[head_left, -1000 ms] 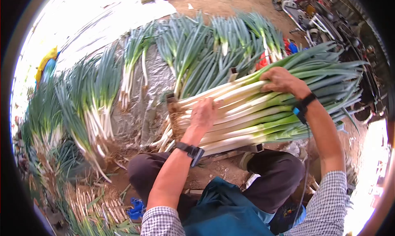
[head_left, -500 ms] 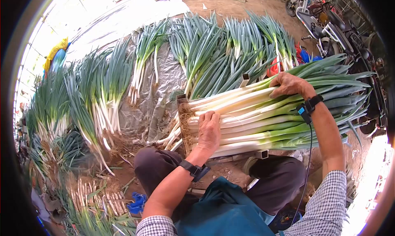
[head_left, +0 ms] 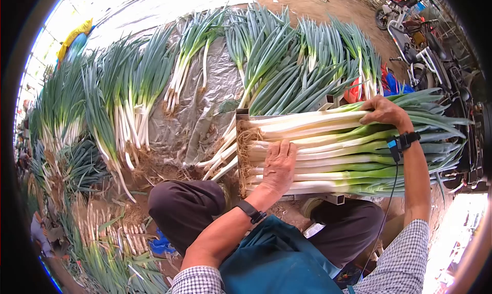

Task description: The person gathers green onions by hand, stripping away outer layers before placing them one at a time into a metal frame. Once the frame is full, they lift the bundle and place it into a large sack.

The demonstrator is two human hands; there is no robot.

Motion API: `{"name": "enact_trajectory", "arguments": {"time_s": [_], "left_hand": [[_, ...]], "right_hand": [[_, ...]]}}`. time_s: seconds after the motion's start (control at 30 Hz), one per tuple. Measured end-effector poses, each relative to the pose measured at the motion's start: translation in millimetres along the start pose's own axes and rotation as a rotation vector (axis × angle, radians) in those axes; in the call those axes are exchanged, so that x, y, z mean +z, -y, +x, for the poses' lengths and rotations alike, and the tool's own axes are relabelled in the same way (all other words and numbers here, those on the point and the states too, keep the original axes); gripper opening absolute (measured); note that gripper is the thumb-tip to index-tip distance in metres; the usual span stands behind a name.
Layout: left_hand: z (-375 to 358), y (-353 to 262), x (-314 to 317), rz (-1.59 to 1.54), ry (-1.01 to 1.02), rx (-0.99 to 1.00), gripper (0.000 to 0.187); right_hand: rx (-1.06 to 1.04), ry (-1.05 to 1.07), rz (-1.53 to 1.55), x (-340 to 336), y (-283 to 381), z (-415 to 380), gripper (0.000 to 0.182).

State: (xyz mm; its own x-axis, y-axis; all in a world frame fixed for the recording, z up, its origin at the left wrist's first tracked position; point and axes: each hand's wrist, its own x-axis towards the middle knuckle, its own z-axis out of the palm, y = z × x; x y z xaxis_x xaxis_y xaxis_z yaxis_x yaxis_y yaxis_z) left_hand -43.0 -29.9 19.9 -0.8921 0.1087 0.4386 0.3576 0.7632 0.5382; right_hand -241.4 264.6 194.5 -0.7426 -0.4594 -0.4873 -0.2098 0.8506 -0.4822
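Observation:
A thick layer of leeks [head_left: 328, 150] lies sideways on a metal frame [head_left: 241, 155], white stalks and roots to the left against its upright plate, green leaves to the right. My left hand [head_left: 279, 166] rests on the white stalks near the root end, palm down, fingers extended and side by side. At the upper edge of the layer, my right hand [head_left: 382, 112] bends around the topmost stalks, thumb and fingers on them where white turns green. Its fingertips partly reach down among the stalks.
Bunches of leeks [head_left: 136, 99] lie on a grey plastic sheet [head_left: 200, 109] beyond the frame. Short stalks [head_left: 113, 230] and a blue cloth [head_left: 161, 244] are at the lower left. Parked scooters [head_left: 420, 53] stand at the upper right. My knees flank the frame's near side.
The view has shifted, so the frame and leeks appear farther right. My left hand stays on the stalks; my right hand has moved slightly toward the leaves along the upper edge.

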Motion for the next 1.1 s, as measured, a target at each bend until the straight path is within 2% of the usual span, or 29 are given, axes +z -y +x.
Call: {"name": "enact_trajectory", "arguments": {"time_s": [0.03, 0.13, 0.17, 0.23, 0.33, 0.47, 0.6, 0.63, 0.73, 0.77, 0.8, 0.87, 0.97, 1.1], "left_hand": [[1, 0, 1, 0.016, -0.01, 0.007, 0.043], [2, 11, 8, -0.075, 0.002, -0.04, 0.041], [2, 12, 11, -0.061, -0.007, -0.054, 0.04], [5, 13, 6, -0.026, -0.028, -0.084, 0.036], [5, 20, -3, -0.085, 0.134, -0.121, 0.033], [-7, 13, -4, -0.043, 0.054, -0.104, 0.035], [-6, 18, -1, -0.082, -0.061, -0.063, 0.038], [-3, 14, -3, -0.071, -0.122, -0.124, 0.039], [28, 18, -8, 0.006, -0.097, -0.085, 0.032], [27, 36, 6, -0.005, -0.007, -0.07, 0.033], [28, 39, 8, 0.005, -0.008, -0.073, 0.032], [23, 41, 12, 0.02, 0.006, -0.081, 0.032], [19, 42, 16, 0.025, 0.002, -0.069, 0.027], [20, 39, 12, -0.009, 0.026, -0.065, 0.018]], "right_hand": [[-0.01, -0.011, 0.049, 3, 1, -3, 0.035], [-0.029, -0.015, -0.047, 4, 4, -5, 0.036], [0.024, 0.054, -0.111, 2, 6, -2, 0.036], [-0.022, 0.049, -0.132, 12, 2, 7, 0.036], [-0.078, 0.085, -0.193, 29, -1, 23, 0.04], [-0.024, 0.117, -0.1, 43, -1, 15, 0.045], [0.005, 0.145, -0.18, 47, 4, 22, 0.048], [0.011, 0.144, -0.164, 47, 4, 22, 0.047], [0.069, 0.219, -0.172, 47, 3, 26, 0.043], [0.052, 0.182, -0.116, 49, 1, 24, 0.04], [0.025, 0.127, -0.137, 47, 4, 17, 0.045], [-0.039, -0.131, -0.418, 54, -1, 0, 0.05], [-0.099, -0.343, -0.686, 52, -5, -34, 0.059], [0.066, -0.127, -0.608, 56, 5, -39, 0.058]]}}
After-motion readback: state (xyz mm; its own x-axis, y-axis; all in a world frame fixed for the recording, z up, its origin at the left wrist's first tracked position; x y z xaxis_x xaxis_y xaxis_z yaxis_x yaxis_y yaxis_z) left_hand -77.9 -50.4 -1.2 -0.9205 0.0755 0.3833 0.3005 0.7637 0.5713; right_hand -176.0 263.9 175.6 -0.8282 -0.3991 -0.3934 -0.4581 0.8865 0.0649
